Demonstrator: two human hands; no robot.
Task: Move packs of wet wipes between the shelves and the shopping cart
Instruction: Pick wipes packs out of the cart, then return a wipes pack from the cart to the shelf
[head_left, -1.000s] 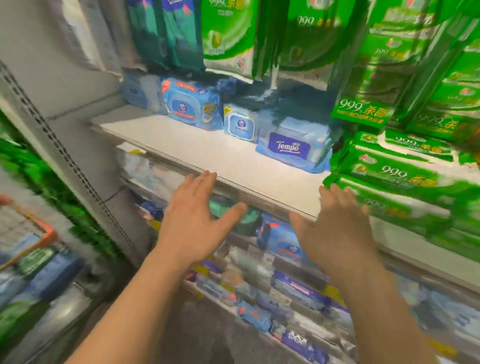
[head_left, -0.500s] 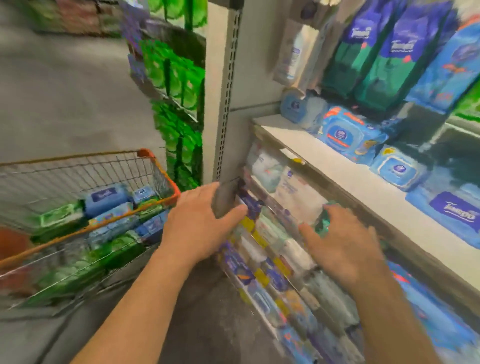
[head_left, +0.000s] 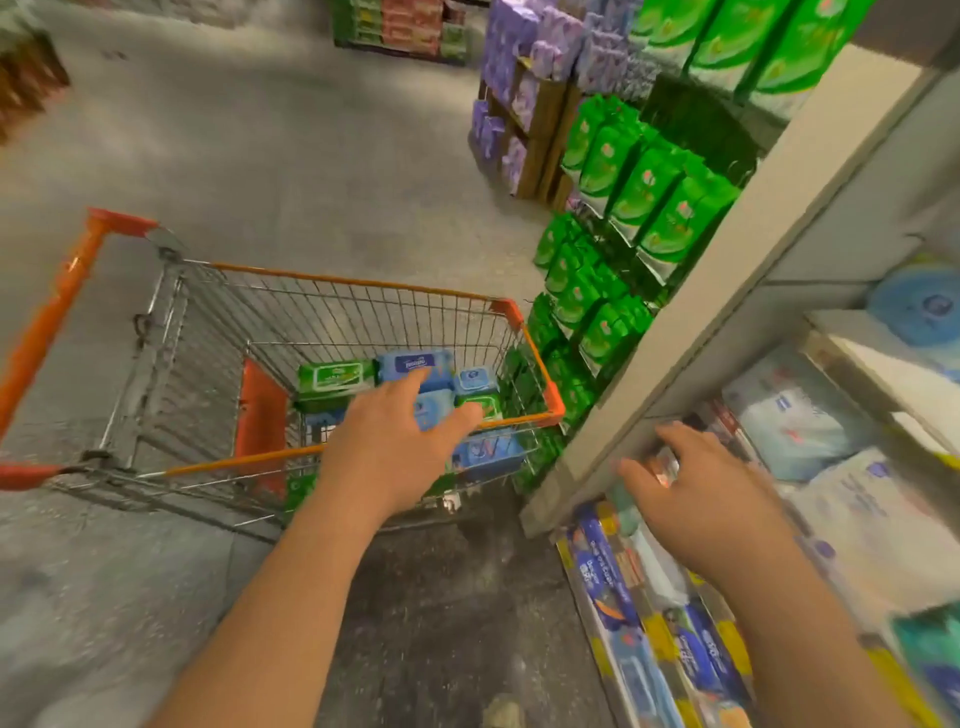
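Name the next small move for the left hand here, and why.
Probably lower the left hand into the shopping cart and take a blue pack: its fingers are spread and empty just above the packs, while the right hand is empty by the shelf.

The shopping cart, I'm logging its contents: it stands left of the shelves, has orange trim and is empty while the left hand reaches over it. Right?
Not quite. The head view shows the shopping cart is not empty: green and blue packs of wet wipes lie in it. Everything else holds: orange trim, left of the shelves, left hand over it.
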